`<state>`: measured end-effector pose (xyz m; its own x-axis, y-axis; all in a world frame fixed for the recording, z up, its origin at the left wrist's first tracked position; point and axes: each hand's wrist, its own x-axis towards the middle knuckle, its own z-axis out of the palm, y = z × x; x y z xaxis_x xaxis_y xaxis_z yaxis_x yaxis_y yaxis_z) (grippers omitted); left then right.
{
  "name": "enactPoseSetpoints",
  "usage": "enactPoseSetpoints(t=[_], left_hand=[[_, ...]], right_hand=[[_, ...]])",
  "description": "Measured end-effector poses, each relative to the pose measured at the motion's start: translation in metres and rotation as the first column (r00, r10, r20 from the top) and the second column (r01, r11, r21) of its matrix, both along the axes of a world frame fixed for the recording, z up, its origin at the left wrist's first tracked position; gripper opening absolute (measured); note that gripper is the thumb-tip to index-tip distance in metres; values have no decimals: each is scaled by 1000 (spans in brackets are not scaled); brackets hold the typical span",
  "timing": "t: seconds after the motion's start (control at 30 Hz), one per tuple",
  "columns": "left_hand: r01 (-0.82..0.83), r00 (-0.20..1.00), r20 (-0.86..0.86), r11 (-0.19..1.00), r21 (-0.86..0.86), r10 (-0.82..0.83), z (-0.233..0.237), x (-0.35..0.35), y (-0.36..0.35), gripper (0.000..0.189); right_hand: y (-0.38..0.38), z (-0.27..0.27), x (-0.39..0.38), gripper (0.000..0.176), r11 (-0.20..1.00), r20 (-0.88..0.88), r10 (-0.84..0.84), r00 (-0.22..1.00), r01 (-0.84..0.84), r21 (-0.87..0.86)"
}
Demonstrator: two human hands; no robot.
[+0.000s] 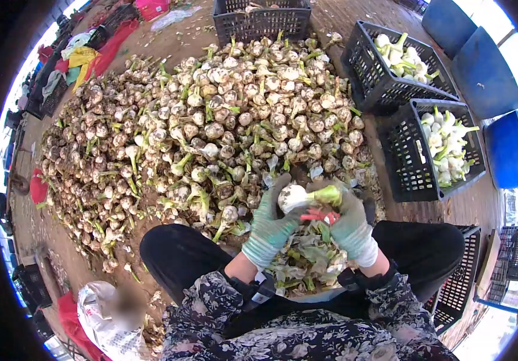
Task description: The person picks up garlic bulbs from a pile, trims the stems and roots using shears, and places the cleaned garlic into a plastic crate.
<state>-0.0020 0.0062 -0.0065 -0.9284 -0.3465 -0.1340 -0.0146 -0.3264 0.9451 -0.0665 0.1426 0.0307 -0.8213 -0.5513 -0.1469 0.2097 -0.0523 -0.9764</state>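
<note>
I have both hands raised close together in front of the body, just ahead of the lap, nearly touching at the fingertips. My left hand (pixel 269 224) wears a green-grey knit glove. Its fingers point away from me and curl inward in a closed grip, with the thumb wrapped across towards the right. My right hand (pixel 350 225) wears the same kind of glove, with a white cuff (pixel 367 253) at the wrist. It is closed too, its back turned up and outward and its fingers bent towards the left hand. Both wrists are cocked inward. A short stretch of bare left forearm (pixel 238 268) shows below the glove. Both arms are bent at the elbow, in dark flowered sleeves (pixel 211 301).
</note>
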Motion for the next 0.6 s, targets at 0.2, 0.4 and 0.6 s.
enactPoseSetpoints(t=[0.2,0.4,0.6], left_hand=[[277,951,-32,799,533,-308,36,5,-19,69],[189,981,-19,975,-117,-192,19,8,-12,73],[331,944,-56,929,168,-326,25,4,-23,82]], right_hand=[[21,-3,-14,24,943,342,-128,931,221,-249],[12,24,-7,37,981,21,78,997,-81,175],[52,-51,-39,54,264,-65,794,605,-245,933]])
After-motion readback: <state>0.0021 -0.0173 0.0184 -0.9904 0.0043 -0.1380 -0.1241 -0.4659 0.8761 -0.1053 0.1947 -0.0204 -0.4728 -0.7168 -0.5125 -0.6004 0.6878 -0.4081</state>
